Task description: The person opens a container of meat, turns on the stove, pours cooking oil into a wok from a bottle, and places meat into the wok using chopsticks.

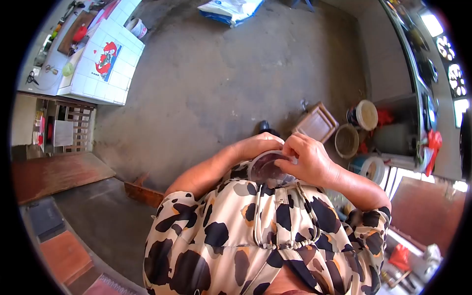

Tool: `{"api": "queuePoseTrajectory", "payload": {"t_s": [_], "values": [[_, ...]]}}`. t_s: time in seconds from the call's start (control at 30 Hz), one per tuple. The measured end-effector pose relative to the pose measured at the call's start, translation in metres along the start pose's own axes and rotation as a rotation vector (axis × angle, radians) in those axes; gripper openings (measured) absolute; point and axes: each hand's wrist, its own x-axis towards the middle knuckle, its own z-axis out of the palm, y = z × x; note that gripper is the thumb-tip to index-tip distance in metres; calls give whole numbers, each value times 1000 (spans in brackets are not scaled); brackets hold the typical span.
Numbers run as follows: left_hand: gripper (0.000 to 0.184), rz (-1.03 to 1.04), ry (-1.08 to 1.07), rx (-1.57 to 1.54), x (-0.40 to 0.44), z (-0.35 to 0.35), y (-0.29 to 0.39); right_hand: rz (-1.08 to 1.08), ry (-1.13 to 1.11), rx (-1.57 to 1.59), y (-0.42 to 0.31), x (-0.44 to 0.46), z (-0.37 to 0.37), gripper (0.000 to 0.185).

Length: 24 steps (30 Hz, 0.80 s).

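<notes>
Close to the body, a round translucent container point(265, 169) is held between both hands, its opening facing up. My left hand point(260, 146) is at the container's far left side, fingers curled over its rim. On the right side, my right hand point(309, 158) is closed, with thumb and fingers pinched together at the rim. Whether anything small is between those fingertips cannot be made out. The container's contents are unclear.
A wooden stool point(317, 123) stands ahead to the right, beside buckets point(367, 115). A white tiled counter point(110, 59) is at the far left. A blue and white bag point(231, 11) lies on the floor ahead. A wooden board point(59, 174) is at the left.
</notes>
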Motion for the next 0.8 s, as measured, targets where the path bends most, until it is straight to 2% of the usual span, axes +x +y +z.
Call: {"api": "queuePoseTrajectory", "payload": {"t_s": [0.17,0.3,0.43,0.53,0.63,0.8], "values": [[23,139,43,457,75,-91,51,138,-188,-68,50,125,-76,31],[20,80,48,237,135,-139,89,159,-529,-83,84,210,-141,26],[19,17,-36,127,205,-202,103,61,-488,-208,125,259,-190,21],[18,12,-96,213,255,-247,131,152,-471,-174,153,295,-226,20],[19,-150,-178,-12,309,-292,156,223,-455,-181,182,334,-261,19],[20,-141,-296,-36,387,-343,221,287,-228,-193,227,375,-315,18]]}}
